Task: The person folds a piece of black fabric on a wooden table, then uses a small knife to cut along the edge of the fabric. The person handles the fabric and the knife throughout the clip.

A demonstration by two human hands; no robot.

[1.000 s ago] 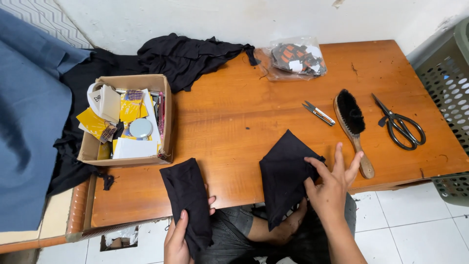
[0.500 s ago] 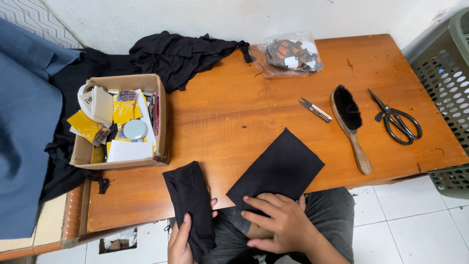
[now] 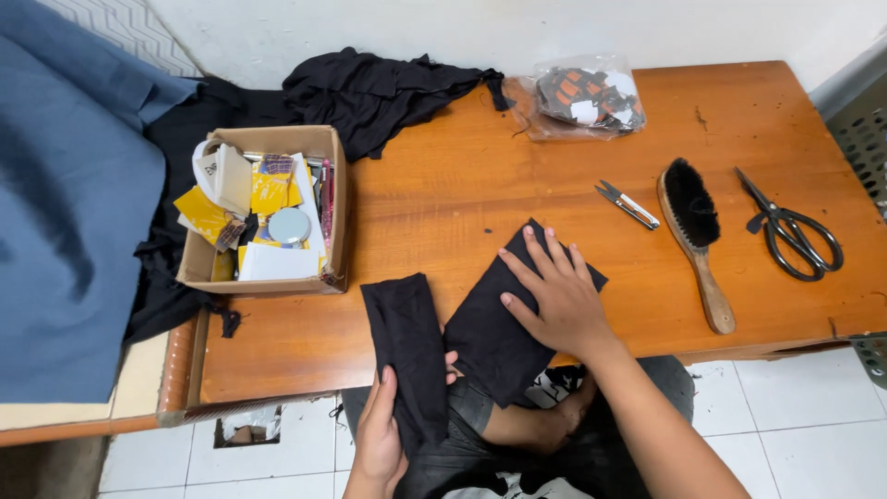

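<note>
Head view looks down on an orange-brown wooden table [image 3: 517, 194]. At six o'clock the right hand [image 3: 554, 296] lies flat, fingers spread wide, pressing a black cloth piece [image 3: 499, 342] that overhangs the near edge. Just beside it, toward seven o'clock, the left hand [image 3: 383, 434] grips the lower end of a narrower black cloth strip [image 3: 402, 328]. A cardboard box [image 3: 268, 208] sits at ten o'clock; snips [image 3: 626, 204], brush [image 3: 698, 240] and scissors [image 3: 790, 231] lie at two to three o'clock.
</note>
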